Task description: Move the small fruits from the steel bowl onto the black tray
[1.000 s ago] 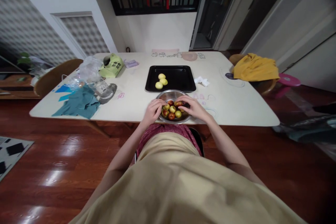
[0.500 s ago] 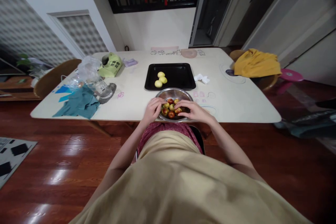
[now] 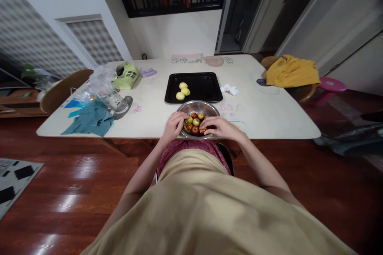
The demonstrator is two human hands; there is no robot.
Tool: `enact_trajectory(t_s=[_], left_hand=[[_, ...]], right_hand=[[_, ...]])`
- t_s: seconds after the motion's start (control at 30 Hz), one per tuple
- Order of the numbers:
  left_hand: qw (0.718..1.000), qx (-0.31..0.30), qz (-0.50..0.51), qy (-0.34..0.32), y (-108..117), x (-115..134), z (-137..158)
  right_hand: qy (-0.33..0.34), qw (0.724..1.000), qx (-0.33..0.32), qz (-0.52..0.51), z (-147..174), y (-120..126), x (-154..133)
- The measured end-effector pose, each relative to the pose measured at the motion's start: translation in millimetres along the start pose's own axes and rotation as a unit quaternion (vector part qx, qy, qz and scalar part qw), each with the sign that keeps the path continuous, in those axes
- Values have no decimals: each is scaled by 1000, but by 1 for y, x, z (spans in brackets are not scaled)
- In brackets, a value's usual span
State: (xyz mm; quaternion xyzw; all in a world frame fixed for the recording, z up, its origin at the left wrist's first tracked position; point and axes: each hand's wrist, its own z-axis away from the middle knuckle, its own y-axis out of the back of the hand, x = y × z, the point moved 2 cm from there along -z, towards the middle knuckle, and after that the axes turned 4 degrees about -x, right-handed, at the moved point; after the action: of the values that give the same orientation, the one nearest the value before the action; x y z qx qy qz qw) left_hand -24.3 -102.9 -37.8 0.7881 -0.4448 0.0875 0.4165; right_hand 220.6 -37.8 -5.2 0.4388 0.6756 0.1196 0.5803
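A round steel bowl (image 3: 194, 106) sits at the table's near edge, holding several red and yellow-green jujubes (image 3: 196, 122) in what looks like dark liquid. My left hand (image 3: 175, 124) lies over the bowl's left rim, fingers stretched inward above the fruit and thumb apart from them. From the right, my right hand (image 3: 220, 127) reaches in, its curved fingers and thumb apart, the tips touching or close to a jujube near the front right. Beyond the bowl is a black baking tray (image 3: 205, 87), with three pale yellow-green round fruits (image 3: 183, 91) on its left half.
On the white table (image 3: 155, 107), a crumpled white tissue (image 3: 229, 89) lies right of the tray. To the left are a teal cloth (image 3: 91, 119), a clear jug (image 3: 117, 102), plastic bags (image 3: 101, 79) and a green bag (image 3: 126, 75). Yellow cloth (image 3: 291, 71) covers a chair at right.
My right fingers have shifted slightly within the bowl, and a jujube beside them has moved a little toward me. Some fruit in the middle has turned. My left hand stays in place.
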Motion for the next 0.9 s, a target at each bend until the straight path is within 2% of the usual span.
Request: enact_trajectory(t_s=[0.3,0.47,0.53,0.77,0.9], left_hand=[[1000,6,6,-19,-1,-3,0],[1000,1,1,-9,-1,-3,0],[1000,3,-1,-10,-1,-2,0],[1000,-1,-2,-2,0,-2,0],[1000,2,0,-4,0,-2,0]], right_hand=[[6,999,10,52,0,2,10],[-3,998,17,68,-1,2,15],[6,997,37,65,0,3,16],[-17,977,182,112,8,11,22],[-29,973,184,133,8,9,29]])
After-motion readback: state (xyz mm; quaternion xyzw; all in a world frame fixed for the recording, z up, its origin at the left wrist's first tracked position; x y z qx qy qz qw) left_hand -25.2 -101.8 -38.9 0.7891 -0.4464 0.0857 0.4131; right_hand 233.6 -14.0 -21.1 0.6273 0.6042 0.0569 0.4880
